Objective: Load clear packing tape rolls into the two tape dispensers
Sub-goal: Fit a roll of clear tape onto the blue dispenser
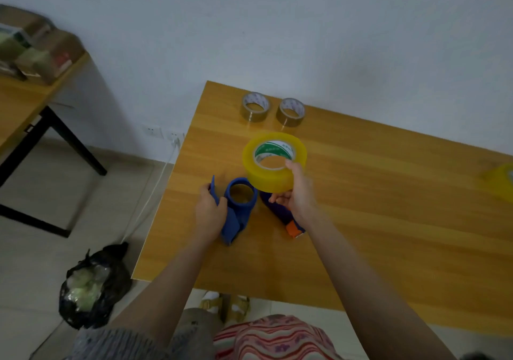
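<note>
My right hand (298, 193) grips a large yellowish clear tape roll (273, 170) by its rim, thumb inside the core, held just above and to the right of a blue tape dispenser (238, 207). My left hand (209, 212) holds that dispenser on the table, its round hub facing up and its side flap swung out to the left. A second blue dispenser (280, 211) with an orange part lies under my right hand, mostly hidden. Another yellowish roll (502, 182) sits at the table's right edge of view.
Two small nearly used-up tape rolls (255, 107) (290, 111) stand at the back of the wooden table (388, 207). A black rubbish bag (93, 290) lies on the floor to the left. Another table with boxes (41, 51) stands at far left.
</note>
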Available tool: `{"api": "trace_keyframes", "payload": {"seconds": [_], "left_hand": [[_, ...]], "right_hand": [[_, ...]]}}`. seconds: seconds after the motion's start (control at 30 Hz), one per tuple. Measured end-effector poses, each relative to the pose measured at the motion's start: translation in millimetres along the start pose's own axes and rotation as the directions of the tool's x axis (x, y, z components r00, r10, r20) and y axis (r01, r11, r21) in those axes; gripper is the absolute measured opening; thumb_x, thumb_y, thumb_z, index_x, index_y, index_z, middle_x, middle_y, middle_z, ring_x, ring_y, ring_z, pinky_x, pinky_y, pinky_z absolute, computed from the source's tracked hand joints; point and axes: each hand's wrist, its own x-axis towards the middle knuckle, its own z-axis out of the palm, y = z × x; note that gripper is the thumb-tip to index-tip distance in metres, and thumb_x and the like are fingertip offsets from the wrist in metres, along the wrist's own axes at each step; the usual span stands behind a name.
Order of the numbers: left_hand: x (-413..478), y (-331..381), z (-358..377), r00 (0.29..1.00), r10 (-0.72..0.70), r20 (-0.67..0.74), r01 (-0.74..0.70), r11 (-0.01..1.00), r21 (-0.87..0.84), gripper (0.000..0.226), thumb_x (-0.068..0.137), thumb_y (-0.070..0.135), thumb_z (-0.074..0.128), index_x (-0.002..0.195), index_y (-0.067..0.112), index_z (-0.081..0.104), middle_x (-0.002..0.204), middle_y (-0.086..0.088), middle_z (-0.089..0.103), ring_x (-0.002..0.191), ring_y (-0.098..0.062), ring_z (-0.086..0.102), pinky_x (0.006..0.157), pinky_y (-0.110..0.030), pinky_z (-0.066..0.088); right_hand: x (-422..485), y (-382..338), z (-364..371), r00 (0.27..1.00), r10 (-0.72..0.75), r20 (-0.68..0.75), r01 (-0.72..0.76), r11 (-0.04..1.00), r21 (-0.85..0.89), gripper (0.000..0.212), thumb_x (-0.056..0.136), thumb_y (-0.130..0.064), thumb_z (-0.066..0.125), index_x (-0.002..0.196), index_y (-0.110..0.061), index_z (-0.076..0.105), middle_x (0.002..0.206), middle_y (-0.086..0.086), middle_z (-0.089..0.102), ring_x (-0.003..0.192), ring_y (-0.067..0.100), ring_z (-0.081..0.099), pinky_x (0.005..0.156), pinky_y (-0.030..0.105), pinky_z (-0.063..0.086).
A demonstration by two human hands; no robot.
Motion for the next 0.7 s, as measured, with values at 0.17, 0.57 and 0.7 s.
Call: {"api": "trace_keyframes", "payload": {"seconds": [0.17, 0.57, 0.7], "left_hand": [[1.7, 1.9, -6.2, 0.994, -0.012, -0.113, 0.008, 0.999, -0.035, 0.046, 0.095, 0.006, 0.04, 0.14, 0.008, 0.031, 0.07, 0.001, 0.047, 0.053, -0.015, 0.044, 0.045, -0.027, 0.035], [14.8, 28.0, -45.3, 0.972, 0.099, -0.213, -0.156, 0.95, -0.271, 0.021, 0.093, 0.03, 0.041, 0.094, 0.019, 0.059, 0.081, -0.004, 0.06, 0.073, -0.019, 0.057, 0.069, -0.037, 0.047], [19.8, 50.2, -52.7, 0.999, 0.017, -0.035, -0.034, 0.807, -0.589, 0.016, 0.09, 0.018, 0.053, 0.077, 0.013, 0.06, 0.07, -0.003, 0.058, 0.063, -0.016, 0.055, 0.061, -0.03, 0.045]], "right_hand": [[-2.3, 3.9, 5.7, 0.999, -0.01, 0.05, 0.009, 1.0, 0.022, 0.048, 0.089, -0.037, 0.056, 0.124, -0.005, 0.048, 0.053, 0.011, 0.062, 0.039, 0.023, 0.058, 0.037, 0.024, 0.046], [-7.1, 5.4, 30.1, 0.936, -0.029, 0.35, 0.083, 0.987, -0.139, 0.04, 0.095, -0.029, 0.048, 0.127, -0.008, 0.037, 0.051, 0.012, 0.061, 0.04, 0.027, 0.06, 0.035, 0.025, 0.046], [-3.8, 4.3, 42.7, 0.906, 0.04, 0.422, 0.021, 0.99, -0.138, 0.034, 0.097, -0.028, 0.043, 0.125, -0.01, 0.036, 0.05, 0.01, 0.061, 0.041, 0.026, 0.06, 0.037, 0.025, 0.048]]}}
